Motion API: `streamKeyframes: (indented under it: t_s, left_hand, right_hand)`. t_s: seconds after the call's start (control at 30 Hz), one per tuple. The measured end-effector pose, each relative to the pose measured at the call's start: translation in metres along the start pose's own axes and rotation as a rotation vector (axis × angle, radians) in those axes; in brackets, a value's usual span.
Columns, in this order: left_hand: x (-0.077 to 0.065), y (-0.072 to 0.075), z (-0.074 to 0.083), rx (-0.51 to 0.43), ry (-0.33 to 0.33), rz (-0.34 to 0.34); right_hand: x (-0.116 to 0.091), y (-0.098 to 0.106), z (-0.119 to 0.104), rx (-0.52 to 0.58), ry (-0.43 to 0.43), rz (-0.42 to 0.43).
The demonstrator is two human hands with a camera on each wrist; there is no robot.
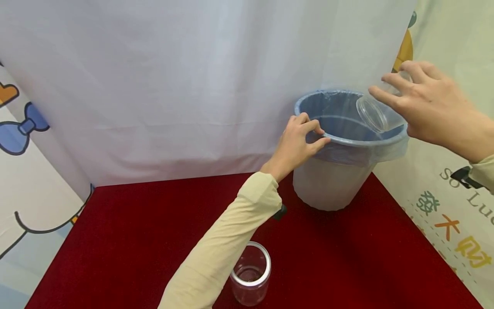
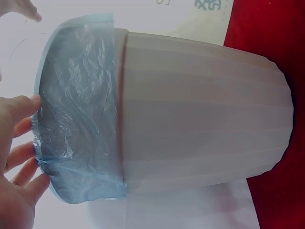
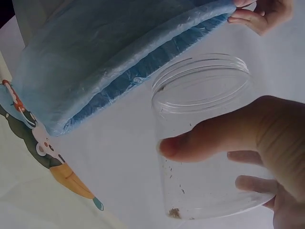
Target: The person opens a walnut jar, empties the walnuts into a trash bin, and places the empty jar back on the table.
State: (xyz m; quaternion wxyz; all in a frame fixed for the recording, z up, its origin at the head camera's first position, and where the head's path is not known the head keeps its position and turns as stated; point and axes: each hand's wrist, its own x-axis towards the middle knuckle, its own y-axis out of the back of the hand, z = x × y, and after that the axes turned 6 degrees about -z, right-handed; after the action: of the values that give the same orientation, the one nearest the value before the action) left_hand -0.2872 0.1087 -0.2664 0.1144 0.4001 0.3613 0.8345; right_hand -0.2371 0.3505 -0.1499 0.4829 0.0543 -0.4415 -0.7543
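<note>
A white trash can (image 1: pixel 328 184) wears a light blue plastic liner (image 2: pixel 76 105) folded over its rim. My left hand (image 1: pixel 295 139) holds the near left part of that rim, thumb outside and fingertips over the edge. Above the can's right side, my right hand (image 1: pixel 436 101) grips a clear plastic jar (image 1: pixel 380 113), tipped with its threaded mouth towards the opening. The right wrist view shows no lid on this jar, and a few brown crumbs (image 3: pixel 174 213) cling inside near its bottom.
A second clear jar (image 1: pixel 251 292) with a silvery rim stands on the red tabletop (image 1: pixel 135 240), partly behind my left sleeve (image 1: pixel 216 244). White cloth (image 1: pixel 173 86) hangs behind, and a printed curtain (image 1: pixel 436 180) borders the right side.
</note>
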Motion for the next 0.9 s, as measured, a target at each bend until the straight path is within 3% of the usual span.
streamKeyframes:
  t_s: [0.53, 0.9]
  left_hand:
    - [0.001, -0.004, 0.003, 0.022, -0.001, -0.004]
    - [0.003, -0.002, 0.010, 0.032, 0.034, -0.064]
  right_hand:
    - [0.005, -0.020, -0.010, -0.029, 0.042, -0.125]
    - [0.001, -0.014, -0.006, 0.035, -0.035, -0.036]
